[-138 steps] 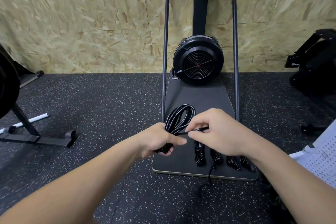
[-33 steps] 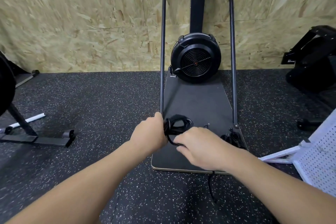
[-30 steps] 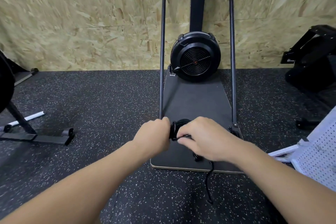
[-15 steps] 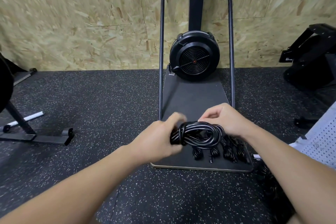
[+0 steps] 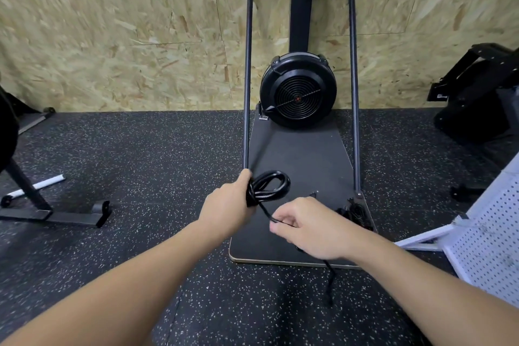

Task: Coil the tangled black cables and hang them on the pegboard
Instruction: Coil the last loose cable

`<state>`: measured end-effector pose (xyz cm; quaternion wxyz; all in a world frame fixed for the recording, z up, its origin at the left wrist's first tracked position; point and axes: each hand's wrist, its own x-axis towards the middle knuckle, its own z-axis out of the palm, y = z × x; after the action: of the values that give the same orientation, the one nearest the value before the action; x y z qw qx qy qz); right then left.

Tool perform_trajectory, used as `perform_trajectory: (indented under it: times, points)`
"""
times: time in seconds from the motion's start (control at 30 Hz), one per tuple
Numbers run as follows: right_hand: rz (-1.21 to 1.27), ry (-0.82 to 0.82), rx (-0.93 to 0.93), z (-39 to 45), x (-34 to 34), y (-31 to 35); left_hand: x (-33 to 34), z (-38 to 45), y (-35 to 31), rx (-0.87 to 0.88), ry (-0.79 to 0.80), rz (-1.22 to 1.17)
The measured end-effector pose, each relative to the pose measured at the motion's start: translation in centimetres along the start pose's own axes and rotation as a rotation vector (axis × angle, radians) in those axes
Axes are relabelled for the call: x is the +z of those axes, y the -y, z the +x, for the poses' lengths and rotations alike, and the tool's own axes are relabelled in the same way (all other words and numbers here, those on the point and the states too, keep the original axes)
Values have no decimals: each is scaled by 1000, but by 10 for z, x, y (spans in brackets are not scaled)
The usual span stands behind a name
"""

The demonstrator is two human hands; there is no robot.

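Fingers (image 5: pixel 247 185) round cable coil (image 5: pixel 269 185), long axis left-right.

Black cable (image 5: pixel 270 186), coiled, held aloft

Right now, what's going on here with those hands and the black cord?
A person is coiling a black cable. The left hand grips a small bundle of black cable loops, while the right hand pinches the loose strand running from it. The tail hangs past the dark board of the fan exercise machine. More black cables lie on that board. The white perforated pegboard stands at the right; nothing visible hangs on it.
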<state>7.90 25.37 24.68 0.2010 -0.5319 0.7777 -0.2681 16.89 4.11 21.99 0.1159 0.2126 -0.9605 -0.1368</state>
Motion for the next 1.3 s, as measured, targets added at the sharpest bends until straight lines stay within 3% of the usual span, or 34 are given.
perform_trajectory:
  times: [0.37,0.47,0.6,0.7,1.0,1.13,1.23,1.3]
  points:
    - [115,-227,16,2,-46,-4,13,-27,-22,383,120,206]
    - [186,-267,9,10,-46,-12,6,-37,-34,492,131,179]
    - [276,-290,75,15,-49,-29,-12,-48,-42,482,150,65]
    - [371,-210,130,17,-57,-45,-20,-51,-43,569,88,-43]
    - [372,-163,217,15,-54,-96,-29,-52,-39,397,178,-268]
    - [293,-122,272,15,-35,-97,-25,-37,-31,202,68,-563]
    - [167,-67,287,14,-22,-73,-19,-16,-17,45,-28,-503]
    - [22,-46,193,11,-16,-53,-13,-3,-8,-15,-60,-431]
